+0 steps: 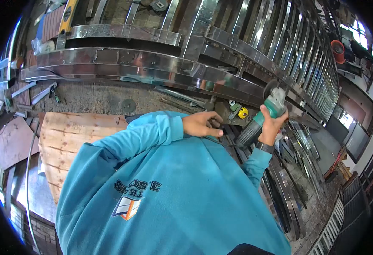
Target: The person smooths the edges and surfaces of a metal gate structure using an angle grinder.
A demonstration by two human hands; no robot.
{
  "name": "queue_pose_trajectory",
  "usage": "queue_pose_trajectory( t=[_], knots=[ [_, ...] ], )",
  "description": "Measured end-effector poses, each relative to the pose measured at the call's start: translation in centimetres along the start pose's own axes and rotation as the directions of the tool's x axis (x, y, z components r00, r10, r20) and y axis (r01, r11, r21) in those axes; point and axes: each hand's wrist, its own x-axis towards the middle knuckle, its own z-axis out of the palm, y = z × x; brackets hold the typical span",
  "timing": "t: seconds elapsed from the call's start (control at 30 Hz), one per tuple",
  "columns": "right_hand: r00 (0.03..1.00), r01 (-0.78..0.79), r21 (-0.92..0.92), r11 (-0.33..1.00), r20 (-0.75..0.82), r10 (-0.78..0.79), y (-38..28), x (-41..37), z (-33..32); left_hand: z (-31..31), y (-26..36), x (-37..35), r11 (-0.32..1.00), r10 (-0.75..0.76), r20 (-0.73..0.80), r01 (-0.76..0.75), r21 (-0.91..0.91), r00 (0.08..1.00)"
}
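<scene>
My right hand [273,123] is wrapped around the green body of an angle grinder [254,126]. The grinder's grey head and disc [270,89] point up toward the metal frame, and its dark rear end slants down toward my stomach. My left hand [201,124] rests in front of my body, fingers loosely bent and thumb apart from them. A dark cord shows just below that thumb, near the back of the grinder. Beyond both hands runs a shiny metal frame [148,68] with long rails. A yellow tape measure [243,112] lies between my hands and the frame.
A worn bench surface [97,97] holds a round disc [128,105] and metal rods. Plywood [73,140] is on the left, with a yellow level [68,17] at the upper left. Metal lengths [301,148] lie to the right; an orange bucket [338,51] stands farther back.
</scene>
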Motion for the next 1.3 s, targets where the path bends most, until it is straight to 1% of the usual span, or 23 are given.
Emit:
queue_pose_trajectory(
  t=[0.03, 0.1, 0.13, 0.2, 0.23, 0.27, 0.33, 0.4, 0.47, 0.53, 0.6, 0.63, 0.7, 0.73, 0.8, 0.83, 0.87, 0.93, 1.0, 1.1, 1.13, 1.2, 1.3],
  knots=[
    [0.992, 0.086, -0.090, 0.992, 0.096, -0.077, -1.9, 0.2, 0.7, -0.2, -0.2, 0.2, 0.998, 0.009, -0.059, -0.013, -0.061, 0.998],
    [0.984, 0.066, -0.118, 0.991, 0.173, -0.045, -5.1, 0.2, 2.7, -0.6, 0.7, 0.2, 0.989, 0.023, -0.154, -0.045, -0.141, 0.988],
    [0.969, 0.060, -0.138, 0.989, 0.248, -0.024, -6.0, 0.2, 3.7, -0.7, 1.4, 0.2, 0.988, 0.010, -0.146, -0.032, -0.150, 0.989],
    [0.936, 0.194, -0.194, 0.962, 0.330, -0.123, -6.4, 0.7, 5.5, -1.0, 2.2, 0.5, 0.951, 0.025, -0.137, -0.065, -0.301, 0.990],
    [0.917, 0.260, -0.191, 0.946, 0.355, -0.181, -6.9, 0.7, 6.6, -1.2, 2.0, 0.8, 0.965, 0.088, -0.111, -0.113, -0.238, 0.990],
    [0.910, 0.271, -0.227, 0.935, 0.377, -0.172, -7.8, 0.5, 7.6, -1.5, 2.3, 0.9, 0.964, 0.076, -0.106, -0.100, -0.245, 0.992],
    [0.910, 0.206, -0.211, 0.955, 0.401, -0.108, -9.7, 0.0, 9.5, -2.1, 3.1, 1.0, 0.978, -0.113, -0.118, 0.090, -0.190, 0.986],
    [0.891, 0.221, -0.181, 0.958, 0.437, -0.123, -10.1, 0.0, 10.7, -2.3, 2.9, 1.2, 0.967, -0.128, -0.139, 0.092, -0.239, 0.982],
    [0.871, 0.236, -0.150, 0.960, 0.471, -0.141, -10.7, -0.1, 11.9, -2.9, 3.2, 1.4, 0.934, -0.010, -0.109, -0.030, -0.356, 0.994],
    [0.862, 0.217, -0.156, 0.964, 0.493, -0.115, -11.6, -0.4, 12.7, -3.0, 3.5, 1.4, 0.914, -0.048, -0.085, 0.010, -0.406, 0.995],
    [0.854, 0.219, -0.166, 0.961, 0.510, -0.107, -11.9, -0.5, 13.2, -3.0, 3.6, 1.7, 0.885, 0.028, -0.153, -0.096, -0.456, 0.988],
    [0.838, 0.251, -0.145, 0.957, 0.527, -0.140, -11.8, -0.5, 13.5, -2.9, 3.9, 1.8, 0.885, 0.025, -0.152, -0.093, -0.456, 0.988],
    [0.814, 0.274, -0.168, 0.947, 0.565, -0.135, -12.9, -0.9, 13.8, -2.4, 4.6, 1.9, 0.802, 0.118, -0.329, -0.285, -0.524, 0.937],
    [0.815, 0.270, -0.168, 0.948, 0.564, -0.132, -13.2, -1.2, 14.1, -2.1, 4.3, 2.2, 0.803, 0.116, -0.327, -0.282, -0.525, 0.938],
    [0.797, 0.174, -0.161, 0.971, 0.602, -0.043, -13.4, -1.7, 14.4, -1.4, 3.6, 2.7, 0.618, 0.031, -0.369, -0.309, -0.723, 0.929],
    [0.782, 0.314, -0.155, 0.937, 0.602, -0.162, -12.9, -1.8, 14.7, -1.1, 4.3, 2.7, 0.586, 0.007, -0.433, -0.355, -0.728, 0.901],
    [0.785, 0.308, -0.156, 0.938, 0.600, -0.158, -12.9, -2.0, 14.7, -1.1, 4.3, 2.8, 0.588, 0.002, -0.430, -0.349, -0.730, 0.903],
    [0.771, 0.189, -0.162, 0.969, 0.636, -0.044, -13.6, -2.6, 15.0, -1.2, 4.3, 3.0, 0.478, -0.024, -0.525, -0.452, -0.753, 0.851],
    [0.766, 0.239, -0.173, 0.955, 0.638, -0.075, -13.4, -3.0, 15.2, -1.3, 3.2, 3.6, 0.468, 0.013, -0.577, -0.515, -0.718, 0.817],
    [0.739, 0.293, -0.213, 0.932, 0.669, -0.080, -13.4, -3.2, 15.5, -1.2, 2.2, 4.1, 0.301, 0.029, -0.585, -0.566, -0.768, 0.810],
    [0.739, 0.290, -0.213, 0.933, 0.669, -0.077, -13.5, -3.2, 15.6, -1.3, 3.2, 4.0, 0.302, 0.026, -0.584, -0.564, -0.769, 0.811],
    [0.742, 0.278, -0.198, 0.940, 0.666, -0.080, -13.7, -3.2, 15.8, -1.9, 6.1, 3.7, 0.445, -0.052, -0.743, -0.651, -0.615, 0.667],
    [0.740, 0.246, -0.222, 0.943, 0.671, -0.035, -13.8, -3.3, 16.1, -2.6, 6.2, 4.0, 0.449, 0.022, -0.778, -0.701, -0.553, 0.628]
  ],
)
